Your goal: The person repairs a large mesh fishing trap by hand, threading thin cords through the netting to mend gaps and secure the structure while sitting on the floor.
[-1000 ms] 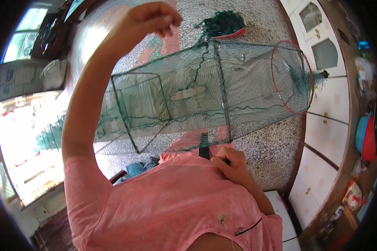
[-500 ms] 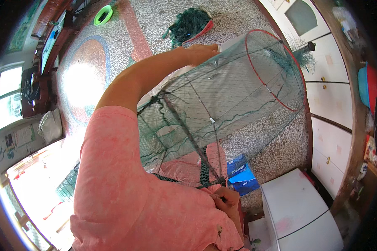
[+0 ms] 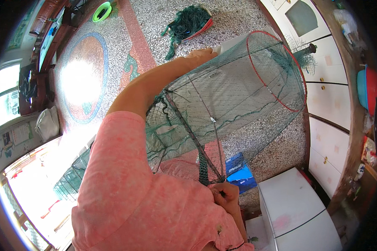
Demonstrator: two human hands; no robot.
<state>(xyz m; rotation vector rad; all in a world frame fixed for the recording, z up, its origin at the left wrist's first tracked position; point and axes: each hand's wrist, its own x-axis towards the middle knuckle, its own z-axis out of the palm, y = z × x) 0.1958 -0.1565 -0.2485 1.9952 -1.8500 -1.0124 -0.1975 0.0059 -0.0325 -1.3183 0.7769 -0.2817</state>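
A long green mesh fishing trap (image 3: 238,98) stretches across my front, with dark frame bars and a red hoop (image 3: 266,85) at its far right part. My left arm reaches along its far side. My left hand (image 3: 202,54) lies at the trap's upper edge beside a pale sheet, its fingers partly hidden. Close to my body, my right hand (image 3: 226,195) is closed in a fist just below the near corner of the frame. Something dark shows inside the curled fingers, too small to name.
A heap of dark green netting (image 3: 190,23) lies in a red-rimmed container on the speckled floor. A green basin (image 3: 101,11) stands at the far left. White cabinets (image 3: 329,102) line the right, a white box-shaped unit (image 3: 291,201) is near right, and a blue box (image 3: 241,173) lies under the trap.
My right hand has risen slightly, closer to the frame corner, its fist turned. My left arm has shifted a little right, and the left hand sits slightly lower against the trap's edge.
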